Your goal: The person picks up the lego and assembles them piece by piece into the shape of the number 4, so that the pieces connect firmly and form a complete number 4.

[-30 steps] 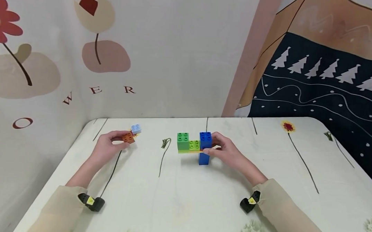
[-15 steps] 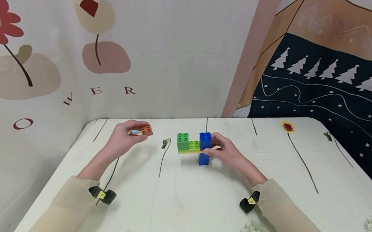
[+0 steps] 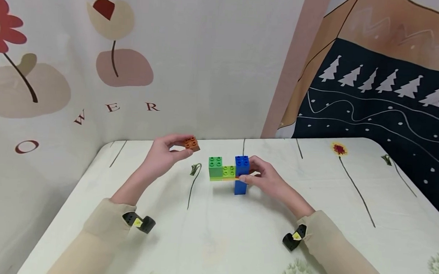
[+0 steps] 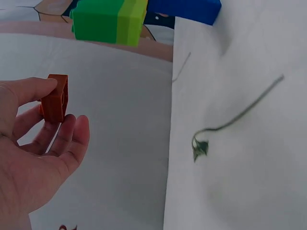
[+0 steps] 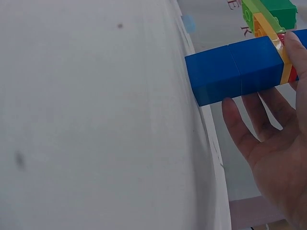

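My left hand (image 3: 164, 156) pinches an orange toy building brick (image 3: 192, 143) between thumb and fingers, raised above the table. In the left wrist view the orange brick (image 4: 55, 98) shows its hollow underside facing away from the palm. My right hand (image 3: 264, 176) grips a built stack of bricks by its blue column (image 3: 242, 165). That column stands upright, and a thin red and yellow layer crosses it. From this layer a lime-green brick (image 3: 228, 171) and a green brick (image 3: 215, 166) reach out to the left. Several right-hand fingers lie against the lower blue bricks (image 5: 235, 69).
A white cloth with printed flowers covers the table (image 3: 215, 235). A light blue brick (image 5: 188, 23) lies at the far side in the right wrist view; my left hand hides it in the head view. Printed curtains (image 3: 207, 71) hang behind the table's back edge.
My left hand has lifted the orange brick away from the light blue one and carried it right and up, closer to the stack. The right hand and the stack have stayed in place.
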A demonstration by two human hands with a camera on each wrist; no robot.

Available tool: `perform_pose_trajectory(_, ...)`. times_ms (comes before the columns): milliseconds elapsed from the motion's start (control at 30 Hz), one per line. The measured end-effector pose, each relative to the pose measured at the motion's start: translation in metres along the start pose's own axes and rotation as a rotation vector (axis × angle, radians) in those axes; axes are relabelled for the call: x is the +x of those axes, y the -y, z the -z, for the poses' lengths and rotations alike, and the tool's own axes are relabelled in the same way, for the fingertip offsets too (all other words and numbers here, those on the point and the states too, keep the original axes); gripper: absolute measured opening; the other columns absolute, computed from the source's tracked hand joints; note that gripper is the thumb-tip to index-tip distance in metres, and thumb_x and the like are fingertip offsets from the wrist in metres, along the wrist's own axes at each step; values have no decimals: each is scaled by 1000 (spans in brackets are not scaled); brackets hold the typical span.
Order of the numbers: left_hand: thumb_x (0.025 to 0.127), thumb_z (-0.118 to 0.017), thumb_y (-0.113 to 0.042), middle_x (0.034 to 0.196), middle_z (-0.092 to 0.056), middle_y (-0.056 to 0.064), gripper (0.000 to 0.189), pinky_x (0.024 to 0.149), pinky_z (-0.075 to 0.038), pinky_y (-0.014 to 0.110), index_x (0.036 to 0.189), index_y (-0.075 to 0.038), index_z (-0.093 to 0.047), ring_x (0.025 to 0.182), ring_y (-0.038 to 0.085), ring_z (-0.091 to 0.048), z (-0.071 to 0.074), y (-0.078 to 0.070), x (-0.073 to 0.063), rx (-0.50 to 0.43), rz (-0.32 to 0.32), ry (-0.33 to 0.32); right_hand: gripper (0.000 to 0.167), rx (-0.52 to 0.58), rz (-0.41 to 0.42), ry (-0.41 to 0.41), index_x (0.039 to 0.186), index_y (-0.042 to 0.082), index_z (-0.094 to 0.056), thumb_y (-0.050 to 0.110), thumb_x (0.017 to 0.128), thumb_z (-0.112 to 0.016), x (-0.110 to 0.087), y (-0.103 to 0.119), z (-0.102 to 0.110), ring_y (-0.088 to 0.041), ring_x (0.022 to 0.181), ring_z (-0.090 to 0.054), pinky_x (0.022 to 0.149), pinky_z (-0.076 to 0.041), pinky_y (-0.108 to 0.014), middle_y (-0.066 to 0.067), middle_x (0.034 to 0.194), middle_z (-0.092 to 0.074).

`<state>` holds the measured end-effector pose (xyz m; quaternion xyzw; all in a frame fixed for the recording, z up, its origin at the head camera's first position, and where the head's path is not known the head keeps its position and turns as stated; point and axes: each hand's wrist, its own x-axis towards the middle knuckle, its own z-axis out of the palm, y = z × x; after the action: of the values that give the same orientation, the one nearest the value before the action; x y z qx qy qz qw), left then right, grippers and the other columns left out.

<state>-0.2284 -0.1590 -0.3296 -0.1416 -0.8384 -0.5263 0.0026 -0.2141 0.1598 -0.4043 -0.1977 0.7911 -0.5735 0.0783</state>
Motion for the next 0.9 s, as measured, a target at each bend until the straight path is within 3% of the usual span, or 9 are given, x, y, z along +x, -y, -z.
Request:
perform_pose_trajectory(233,93,-73,-3,127,-64,14,45,93,-56,33,137,-3,-64,116,27,-63,-18,-18,5,-83,-30,41,30,9,-1,4,121,3,-58,14,97,-73,0,1,1,-29,107,-61,84,-53,-34,-12,115,-68)
perform_pose_trajectory(433,93,-74,-4,128,-61,15,44,94,-57,36,136,-4,-65,115,30,-63,-33,-31,5,-95,-39,56,30,8,-1,1,121,3,-58,12,97,-73,1,0,0,-29,106,-61,85,-53,-33,-12,116,-68)
perform_pose_trajectory(733,92,-75,-2,122,-65,11,40,93,-57,37,131,-3,-68,107,28,-65,-58,-45,3,-48,-196,106,29,1,13,7,121,3,-58,14,99,-71,0,2,2,-29,107,-62,86,-51,-38,-11,114,-67)
perform_pose_trajectory(900,92,-76,-1,122,-67,10,39,94,-57,39,129,-2,-69,107,27,-66,-70,-45,4,-47,-205,124,29,-10,8,11,121,4,-58,16,99,-71,0,1,2,-29,108,-62,87,-51,-38,-10,114,-68)
